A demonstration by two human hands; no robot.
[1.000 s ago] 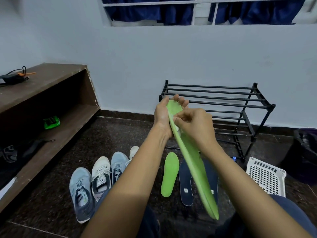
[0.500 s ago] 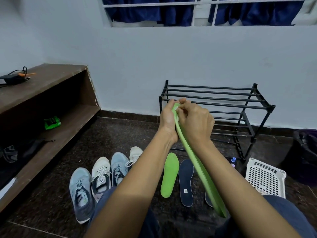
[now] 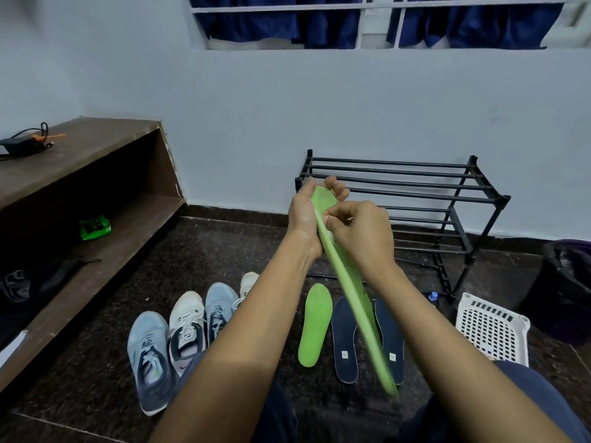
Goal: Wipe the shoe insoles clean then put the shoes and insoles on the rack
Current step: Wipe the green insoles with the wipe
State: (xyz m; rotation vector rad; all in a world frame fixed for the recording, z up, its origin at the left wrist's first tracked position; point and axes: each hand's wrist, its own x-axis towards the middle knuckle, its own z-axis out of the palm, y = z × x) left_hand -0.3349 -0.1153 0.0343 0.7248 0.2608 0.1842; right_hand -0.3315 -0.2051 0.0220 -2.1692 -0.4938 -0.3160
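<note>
Hard to make out the blurred lower tip of the raised green insole (image 3: 350,302), seen edge-on. Mostly hidden in the clenched right hand (image 3: 363,233): a pale wad (image 3: 331,235), pinched and pressed against it. Gripped at the top end by the left hand (image 3: 303,215), fingers wrapped round, before the rack (image 3: 415,183).

matt black metal rack (image 3: 412,180), wooden shelf (image 3: 80,148)

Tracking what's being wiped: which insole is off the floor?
The green insole gripped by the left hand; the other green insole and two navy insoles lie on the floor.
</note>
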